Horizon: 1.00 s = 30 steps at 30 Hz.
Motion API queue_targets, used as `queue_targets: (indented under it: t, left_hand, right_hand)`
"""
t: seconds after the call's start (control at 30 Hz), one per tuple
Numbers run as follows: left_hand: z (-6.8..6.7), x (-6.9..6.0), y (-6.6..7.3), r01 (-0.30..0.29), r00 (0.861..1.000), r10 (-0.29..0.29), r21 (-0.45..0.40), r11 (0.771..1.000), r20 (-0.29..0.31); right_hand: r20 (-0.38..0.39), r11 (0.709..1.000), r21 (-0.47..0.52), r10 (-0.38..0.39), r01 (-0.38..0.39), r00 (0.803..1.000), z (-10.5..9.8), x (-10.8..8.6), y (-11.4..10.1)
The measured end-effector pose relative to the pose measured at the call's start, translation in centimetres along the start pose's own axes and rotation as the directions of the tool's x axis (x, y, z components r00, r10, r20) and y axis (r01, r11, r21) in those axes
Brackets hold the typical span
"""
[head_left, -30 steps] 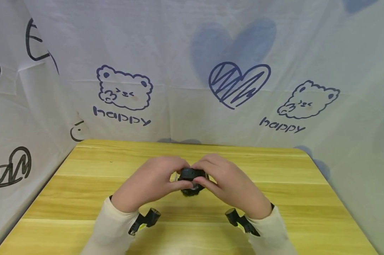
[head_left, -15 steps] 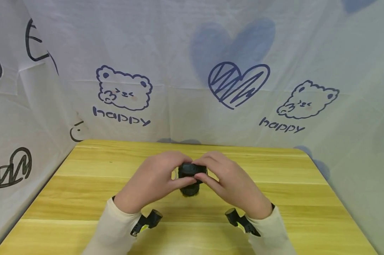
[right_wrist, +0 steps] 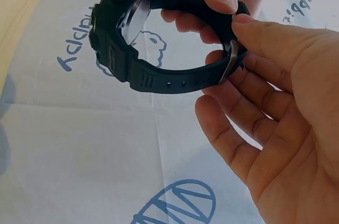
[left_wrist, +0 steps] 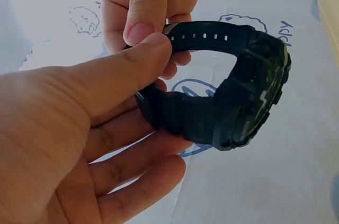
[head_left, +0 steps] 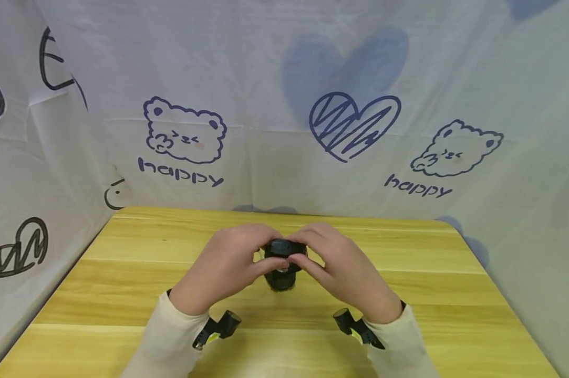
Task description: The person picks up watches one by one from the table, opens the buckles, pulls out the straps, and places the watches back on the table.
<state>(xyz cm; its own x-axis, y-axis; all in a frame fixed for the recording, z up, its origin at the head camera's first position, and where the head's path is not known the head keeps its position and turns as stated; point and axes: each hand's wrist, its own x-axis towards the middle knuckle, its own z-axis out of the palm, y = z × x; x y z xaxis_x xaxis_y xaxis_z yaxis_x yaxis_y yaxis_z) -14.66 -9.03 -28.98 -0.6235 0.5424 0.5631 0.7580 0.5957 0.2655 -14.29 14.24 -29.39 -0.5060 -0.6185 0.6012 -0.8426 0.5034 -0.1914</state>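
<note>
A black wristwatch [head_left: 281, 280] is held up over the table, its strap bent round into a loop. In the left wrist view the watch case [left_wrist: 254, 94] hangs away from the fingers, and a row of holes runs along the strap [left_wrist: 204, 36]. My left hand [head_left: 232, 262] pinches the strap between thumb and fingers. Opposite it, my right hand [head_left: 338, 268] pinches the strap beside the metal buckle [right_wrist: 231, 61], seen in the right wrist view. Both thumbs nearly meet at the strap's overlap. Fingers hide part of the closure.
A wooden table [head_left: 284, 336] spreads beneath the hands. White cloth [head_left: 265, 79] with blue drawings hangs behind it and at the sides. A small black camera [head_left: 227, 324] is strapped to the left wrist, another camera [head_left: 344, 319] to the right.
Over the last second both hands have raised the watch slightly away from me. The left thumb has shifted a little along the strap. Both hands keep their grip.
</note>
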Motion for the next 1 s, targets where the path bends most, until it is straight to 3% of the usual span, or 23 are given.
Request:
queue_targets:
  t: [0.27, 0.5, 0.7, 1.0]
  left_hand:
    - [0.00, 0.02, -0.14, 0.012, 1.000, -0.012, -0.013, 1.000, -0.010]
    - [0.08, 0.12, -0.29, -0.014, 0.999, 0.013, -0.002, 1.000, -0.044]
    - [0.26, 0.06, -0.43, -0.024, 0.997, 0.022, -0.033, 0.999, -0.072]
    - [0.11, 0.03, -0.45, -0.035, 0.996, 0.029, -0.072, 0.997, -0.087]
  right_hand:
    - [-0.011, 0.999, 0.043, 0.019, -0.019, 1.000, 0.11, 0.02, 0.16]
    - [-0.003, 0.989, 0.116, 0.097, -0.096, 0.995, 0.05, -0.05, 0.14]
    - [-0.038, 0.986, 0.096, 0.142, -0.138, 0.989, -0.02, -0.22, 0.24]
    - [-0.041, 0.955, 0.224, 0.208, -0.194, 0.977, -0.74, -0.44, 0.49]
